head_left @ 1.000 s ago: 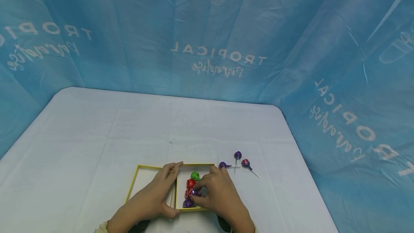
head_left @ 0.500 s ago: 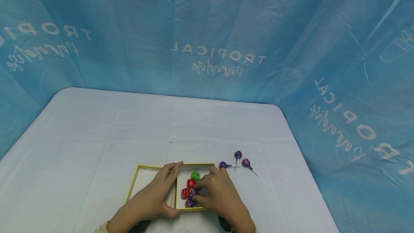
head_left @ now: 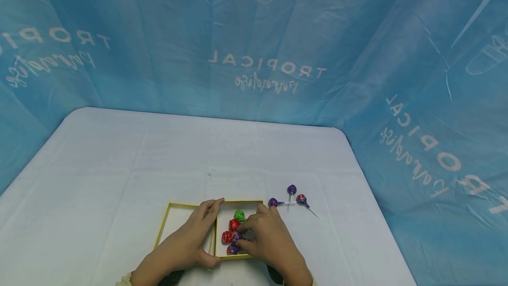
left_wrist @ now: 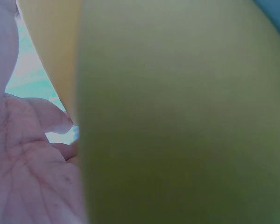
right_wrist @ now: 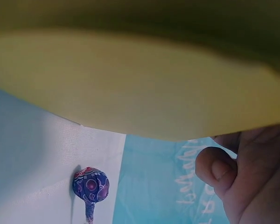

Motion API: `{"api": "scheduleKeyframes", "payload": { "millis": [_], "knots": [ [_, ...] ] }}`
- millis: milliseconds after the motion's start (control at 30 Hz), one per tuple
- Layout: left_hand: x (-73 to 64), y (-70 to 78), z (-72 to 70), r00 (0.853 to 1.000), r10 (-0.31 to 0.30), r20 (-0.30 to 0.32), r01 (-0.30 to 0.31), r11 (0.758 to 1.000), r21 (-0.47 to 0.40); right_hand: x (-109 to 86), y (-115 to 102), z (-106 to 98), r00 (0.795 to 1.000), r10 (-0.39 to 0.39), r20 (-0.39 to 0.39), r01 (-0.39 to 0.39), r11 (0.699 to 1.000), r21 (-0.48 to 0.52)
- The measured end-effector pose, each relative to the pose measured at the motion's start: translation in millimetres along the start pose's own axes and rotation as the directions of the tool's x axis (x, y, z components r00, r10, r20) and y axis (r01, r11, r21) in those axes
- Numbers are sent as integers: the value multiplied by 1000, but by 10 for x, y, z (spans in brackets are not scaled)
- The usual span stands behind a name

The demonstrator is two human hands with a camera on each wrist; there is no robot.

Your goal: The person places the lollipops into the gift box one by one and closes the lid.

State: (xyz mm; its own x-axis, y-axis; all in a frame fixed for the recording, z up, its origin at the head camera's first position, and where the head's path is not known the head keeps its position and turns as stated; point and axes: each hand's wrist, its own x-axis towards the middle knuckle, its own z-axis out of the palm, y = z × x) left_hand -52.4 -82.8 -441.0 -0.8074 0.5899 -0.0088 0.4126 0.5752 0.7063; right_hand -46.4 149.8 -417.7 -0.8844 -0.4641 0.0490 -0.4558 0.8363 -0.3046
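Note:
A shallow white box with yellow edges point(head_left: 240, 257) sits near the table's front. My left hand point(head_left: 188, 237) spans its left side, fingers at the far corner and thumb at the near one, gripping it. Inside lie a green lollipop point(head_left: 240, 215), a red lollipop point(head_left: 234, 224), a second red lollipop point(head_left: 227, 237) and a purple lollipop point(head_left: 232, 249). My right hand point(head_left: 266, 233) reaches over the right wall and pinches another purple lollipop point(head_left: 237, 236) between thumb and fingers; its stick is hidden. A broad yellow surface point(left_wrist: 177, 112) blocks most of the left wrist view.
Left of the box, partly under my left arm, lies a similar yellow-edged tray point(head_left: 162, 226). Three wrapped lollipops rest beyond the right wall: one purple point(head_left: 292, 190), another purple point(head_left: 273, 202) and a red-and-purple one point(head_left: 301, 200). Blue printed cloth point(head_left: 254, 34) hangs behind the white table point(head_left: 178, 158).
One red lollipop in the box has shifted left, and the nearest purple one slightly right. The pinched purple lollipop has moved a little left. Both hands stay nearly in place.

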Motion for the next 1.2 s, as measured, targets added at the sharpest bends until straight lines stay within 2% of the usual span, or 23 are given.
{"api": "scheduleKeyframes", "payload": {
  "millis": [800,1200],
  "knots": [
    [5,4,6,1000,-17,4,17,1000,-13,-41,22,-65,1000,-22,-9,22,1000,3],
    [14,5,4,1000,-19,8,20,1000,-12,-57,119,-143,992,26,-122,-25,1000,7]
  ]
}}
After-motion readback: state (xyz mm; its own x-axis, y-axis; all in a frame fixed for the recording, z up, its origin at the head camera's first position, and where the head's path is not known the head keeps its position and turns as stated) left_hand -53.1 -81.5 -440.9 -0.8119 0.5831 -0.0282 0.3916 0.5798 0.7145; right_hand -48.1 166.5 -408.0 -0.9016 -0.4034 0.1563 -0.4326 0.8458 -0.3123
